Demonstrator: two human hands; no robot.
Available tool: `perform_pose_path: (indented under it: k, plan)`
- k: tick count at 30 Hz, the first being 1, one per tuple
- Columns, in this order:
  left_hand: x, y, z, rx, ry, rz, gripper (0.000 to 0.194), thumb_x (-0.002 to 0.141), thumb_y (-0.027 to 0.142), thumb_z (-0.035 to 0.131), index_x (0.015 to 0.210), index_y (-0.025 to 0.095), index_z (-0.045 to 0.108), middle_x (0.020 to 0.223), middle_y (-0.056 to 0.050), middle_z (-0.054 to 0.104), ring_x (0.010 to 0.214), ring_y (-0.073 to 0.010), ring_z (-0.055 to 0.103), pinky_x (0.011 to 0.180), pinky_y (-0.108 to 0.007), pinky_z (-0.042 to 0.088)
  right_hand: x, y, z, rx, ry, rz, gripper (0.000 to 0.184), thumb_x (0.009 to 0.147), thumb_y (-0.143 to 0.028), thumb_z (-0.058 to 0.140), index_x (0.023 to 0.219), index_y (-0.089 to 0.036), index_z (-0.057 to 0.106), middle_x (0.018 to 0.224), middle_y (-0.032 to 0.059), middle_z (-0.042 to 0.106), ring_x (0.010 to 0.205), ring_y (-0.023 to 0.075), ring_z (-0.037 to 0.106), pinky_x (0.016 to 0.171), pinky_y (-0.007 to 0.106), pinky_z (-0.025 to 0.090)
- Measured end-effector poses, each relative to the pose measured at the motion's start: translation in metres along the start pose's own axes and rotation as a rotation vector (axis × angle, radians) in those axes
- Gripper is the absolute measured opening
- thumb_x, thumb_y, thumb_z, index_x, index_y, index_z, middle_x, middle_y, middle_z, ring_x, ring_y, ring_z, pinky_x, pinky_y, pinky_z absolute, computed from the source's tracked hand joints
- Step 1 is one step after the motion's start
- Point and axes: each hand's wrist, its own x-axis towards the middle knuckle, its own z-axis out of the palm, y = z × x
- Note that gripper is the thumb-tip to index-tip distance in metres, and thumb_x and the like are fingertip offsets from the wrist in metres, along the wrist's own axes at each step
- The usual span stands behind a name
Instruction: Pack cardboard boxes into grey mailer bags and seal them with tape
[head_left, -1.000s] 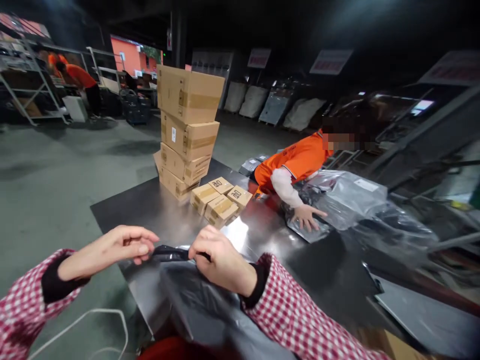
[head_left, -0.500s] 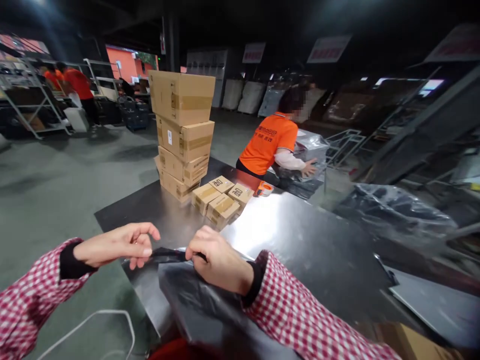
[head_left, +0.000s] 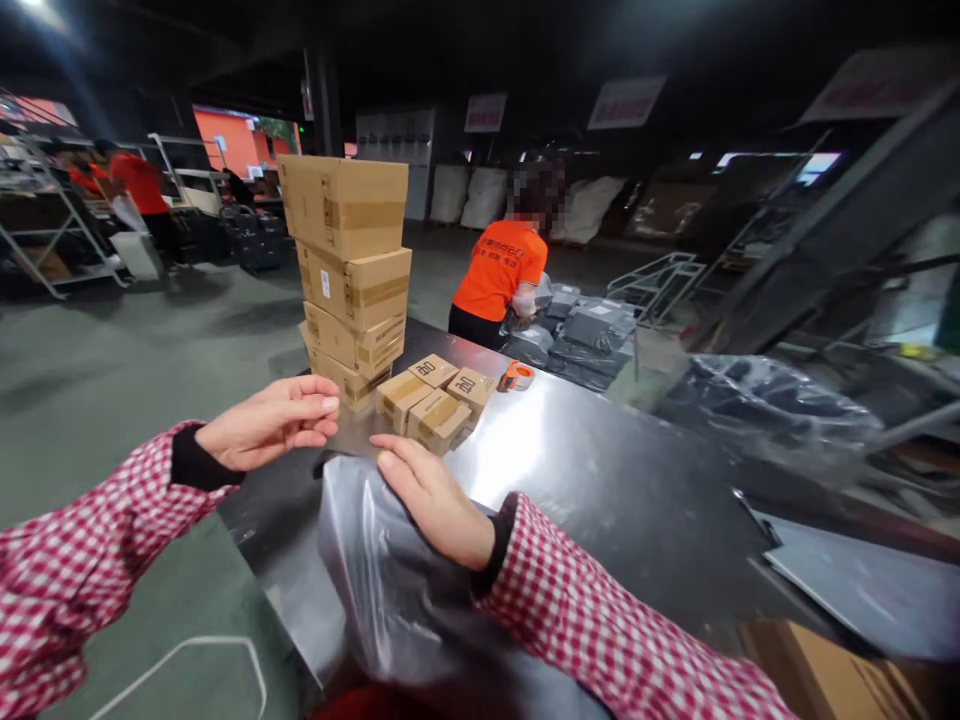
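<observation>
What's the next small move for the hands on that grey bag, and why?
Probably a right hand sweep along the grey poly bag to press its far edge down: that hand lies flat on it, while the left hand hovers open just beyond, gripping nothing.

grey bag (head_left: 390, 590): lower end cut off by the bottom edge; part lies under the right hand (head_left: 435, 500).
co-worker (head_left: 499, 280): face blurred, hands hidden by the body.
small boxes (head_left: 427, 400): print too small to read.
hanging signs (head_left: 626, 100): text blurred.
tabletop (head_left: 600, 480): right end runs out of view.
</observation>
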Motion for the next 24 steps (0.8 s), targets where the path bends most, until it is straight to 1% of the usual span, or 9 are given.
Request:
perform_pose_path:
  k: [4,9,11,14,15,16,19,22,24]
  plan:
    - [0.015,0.005,0.028,-0.024,0.033,-0.002,0.014,0.089,-0.004,0.061,0.090,0.009,0.063,0.074,-0.007,0.069,0.063,-0.0149,0.072,0.057,-0.020,0.062,0.006,0.006,0.000,0.240,0.007,0.091,0.051,0.103,-0.050,0.038,0.118,-0.015,0.071,0.112,0.0114,0.072,0.104,0.0224,0.065,0.099,0.040,0.048]
    - [0.023,0.012,0.035,0.095,-0.065,0.086,0.014,0.087,0.006,0.070,0.098,0.011,0.063,0.090,-0.007,0.070,0.079,-0.0167,0.074,0.072,-0.025,0.064,0.011,0.002,-0.002,0.585,0.085,0.206,0.018,0.088,-0.032,0.066,0.091,-0.016,0.074,0.085,0.0007,0.067,0.077,0.0123,0.056,0.078,0.027,0.046]
    - [0.008,0.012,0.036,0.411,-0.030,0.303,0.024,0.090,0.022,0.072,0.111,0.015,0.064,0.111,-0.009,0.070,0.097,-0.0207,0.073,0.084,-0.030,0.063,0.013,-0.001,-0.003,0.729,0.195,0.329,0.008,0.085,-0.021,0.066,0.081,-0.015,0.070,0.074,-0.0020,0.060,0.068,0.0093,0.050,0.068,0.024,0.042]
    - [-0.033,-0.001,0.053,1.089,0.082,0.899,0.023,0.099,0.033,0.061,0.120,0.023,0.066,0.122,-0.003,0.071,0.111,-0.0197,0.068,0.100,-0.030,0.056,0.016,-0.003,-0.005,0.879,0.321,0.478,0.011,0.085,-0.013,0.061,0.075,-0.015,0.064,0.067,-0.0038,0.054,0.062,0.0075,0.049,0.060,0.020,0.040]
    - [-0.047,-0.010,0.062,1.235,-0.024,1.067,0.020,0.102,0.034,0.056,0.116,0.027,0.068,0.118,0.000,0.073,0.108,-0.0168,0.069,0.099,-0.025,0.056,0.017,-0.004,-0.006,0.898,0.336,0.506,0.012,0.085,-0.012,0.060,0.074,-0.015,0.064,0.066,-0.0038,0.054,0.061,0.0072,0.049,0.058,0.019,0.040]
    - [-0.059,-0.019,0.073,1.360,-0.295,1.147,0.025,0.104,0.037,0.051,0.117,0.029,0.070,0.119,0.002,0.075,0.108,-0.0155,0.070,0.097,-0.020,0.057,0.018,-0.003,-0.006,0.909,0.342,0.523,0.013,0.086,-0.011,0.060,0.073,-0.015,0.063,0.066,-0.0038,0.053,0.060,0.0069,0.049,0.056,0.018,0.039]
    - [-0.074,-0.051,0.103,1.629,-0.901,1.015,0.057,0.102,0.058,0.045,0.134,0.018,0.068,0.136,-0.008,0.067,0.123,-0.0259,0.067,0.106,-0.032,0.057,0.019,-0.001,-0.007,0.924,0.346,0.527,0.018,0.087,-0.008,0.059,0.071,-0.015,0.063,0.064,-0.0034,0.053,0.058,0.0059,0.047,0.051,0.015,0.039]
    - [-0.066,-0.077,0.112,1.784,-1.029,0.809,0.078,0.097,0.063,0.051,0.151,0.007,0.050,0.154,-0.016,0.045,0.142,-0.0372,0.048,0.114,-0.053,0.047,0.022,0.001,-0.005,0.942,0.383,0.529,0.020,0.088,-0.006,0.059,0.070,-0.015,0.062,0.064,-0.0032,0.052,0.057,0.0053,0.047,0.049,0.013,0.040]
    - [-0.058,-0.089,0.105,1.804,-0.976,0.882,0.077,0.097,0.058,0.053,0.155,0.008,0.044,0.159,-0.015,0.036,0.145,-0.0377,0.043,0.111,-0.056,0.047,0.026,0.003,-0.006,0.961,0.412,0.536,0.019,0.090,-0.007,0.059,0.073,-0.015,0.060,0.065,-0.0031,0.052,0.058,0.0052,0.048,0.049,0.014,0.043]
